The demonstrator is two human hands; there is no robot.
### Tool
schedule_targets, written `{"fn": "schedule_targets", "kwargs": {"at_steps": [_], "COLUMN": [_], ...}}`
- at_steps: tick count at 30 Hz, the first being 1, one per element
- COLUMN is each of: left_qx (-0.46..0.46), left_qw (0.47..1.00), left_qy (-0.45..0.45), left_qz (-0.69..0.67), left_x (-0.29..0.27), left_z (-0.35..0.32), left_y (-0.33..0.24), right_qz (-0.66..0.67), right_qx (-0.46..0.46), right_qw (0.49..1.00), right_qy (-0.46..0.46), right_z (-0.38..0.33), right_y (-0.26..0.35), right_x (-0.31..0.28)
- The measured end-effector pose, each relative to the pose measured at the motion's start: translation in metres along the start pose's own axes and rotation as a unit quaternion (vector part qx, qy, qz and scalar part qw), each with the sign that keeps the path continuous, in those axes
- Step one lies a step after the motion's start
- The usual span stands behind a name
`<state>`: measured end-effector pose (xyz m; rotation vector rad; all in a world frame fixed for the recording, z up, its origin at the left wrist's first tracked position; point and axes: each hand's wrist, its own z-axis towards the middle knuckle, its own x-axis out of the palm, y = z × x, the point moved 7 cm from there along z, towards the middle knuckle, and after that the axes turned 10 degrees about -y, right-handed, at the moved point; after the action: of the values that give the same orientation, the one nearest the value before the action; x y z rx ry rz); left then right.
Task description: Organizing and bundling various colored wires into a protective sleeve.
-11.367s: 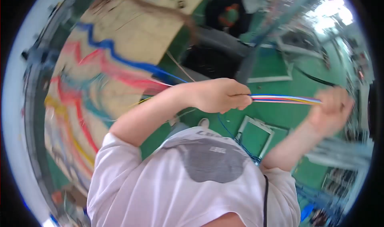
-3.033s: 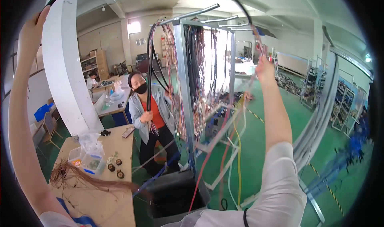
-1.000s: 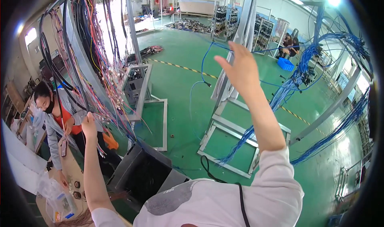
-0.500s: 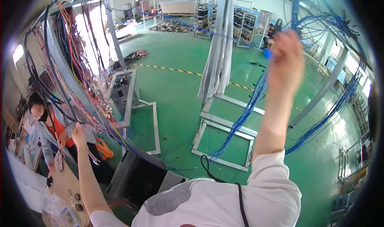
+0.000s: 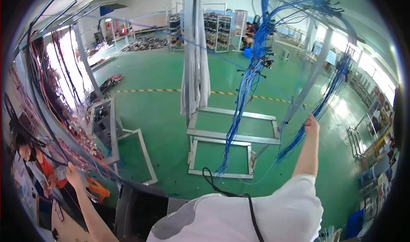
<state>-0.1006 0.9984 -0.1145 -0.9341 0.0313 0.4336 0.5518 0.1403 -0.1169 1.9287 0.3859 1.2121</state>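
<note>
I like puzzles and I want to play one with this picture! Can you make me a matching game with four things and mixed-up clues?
Things
1. Left hand
2. Floor stripe
3. Right hand
4. Hanging cloth

Clues
A. Yellow and black
B. Near the blue cables
C. Pale, beside an upright metal post
D. Near the coloured wires

Right pairs: 1-D, 2-A, 3-B, 4-C

Free: above green floor (image 5: pixel 164 118), centre-left | Obstacles: hanging blue cables (image 5: pixel 238 109), low metal frame (image 5: pixel 260 139)
</note>
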Motion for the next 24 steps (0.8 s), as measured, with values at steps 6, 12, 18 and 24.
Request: {"fn": "schedule_targets", "kwargs": {"at_steps": [6,12,18,24], "left_qx": [-0.013,-0.022,0.025,-0.007], "left_qw": [1.000,0.999,0.998,0.999], "left_qy": [-0.019,-0.013,-0.040,-0.031], "left_qz": [0.000,0.031,0.038,-0.023], "left_x": [-0.004,-0.019,-0.022,-0.028], "left_z": [-0.016,-0.010,-0.014,-0.033], "left_y": [-0.016,0.019,0.020,-0.004], "right_qz": [-0.253,-0.312,-0.497,-0.210], "right_qx": [-0.719,-0.666,-0.476,-0.333], "right_qw": [0.632,0.553,0.481,0.757], "right_qy": [-0.137,0.392,0.542,0.521], "right_z": [-0.263,-0.458,-0.446,-0.479], "right_y": [0.063,-0.109,-0.223,-0.344], "right_x": [0.138,0.267,0.297,0.282]}}
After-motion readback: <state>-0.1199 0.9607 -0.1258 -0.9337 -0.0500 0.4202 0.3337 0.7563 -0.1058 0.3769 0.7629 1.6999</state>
